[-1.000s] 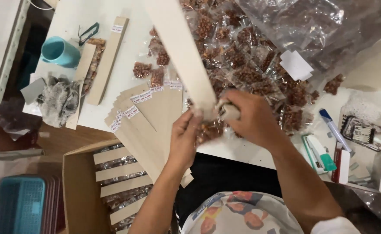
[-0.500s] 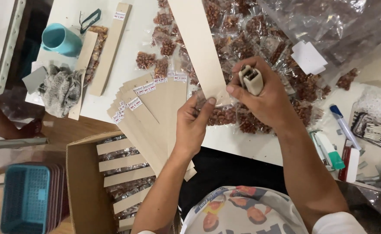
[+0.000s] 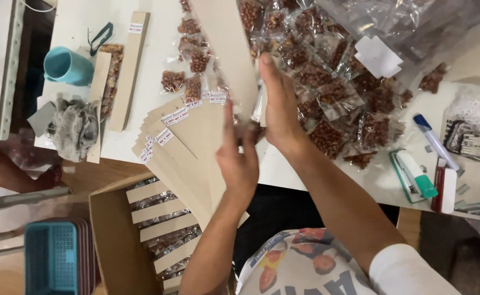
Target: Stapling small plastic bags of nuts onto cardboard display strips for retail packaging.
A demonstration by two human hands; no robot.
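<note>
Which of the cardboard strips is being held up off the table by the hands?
The long strip angled up between both hands; the fanned stack lies flat on the table.

Both hands, left hand [image 3: 239,161] and right hand [image 3: 280,109], hold a long cardboard strip [image 3: 226,52] above small nut packets [image 3: 333,87].

There is a single view, from a camera worn on the person's head. It looks almost straight down over the person's own chest and forearms onto the white surface [image 3: 141,71] in front of them. The person's body enters from the bottom edge, so the far side of the surface lies toward the top of the frame. The view is close: the left hand [image 3: 240,158] and right hand [image 3: 278,109] sit near the middle and fill much of it. At lower left the view runs past the surface's near edge, down to a cardboard box [image 3: 114,240] and a teal basket [image 3: 51,257] below. No second view shares the scene.
</note>
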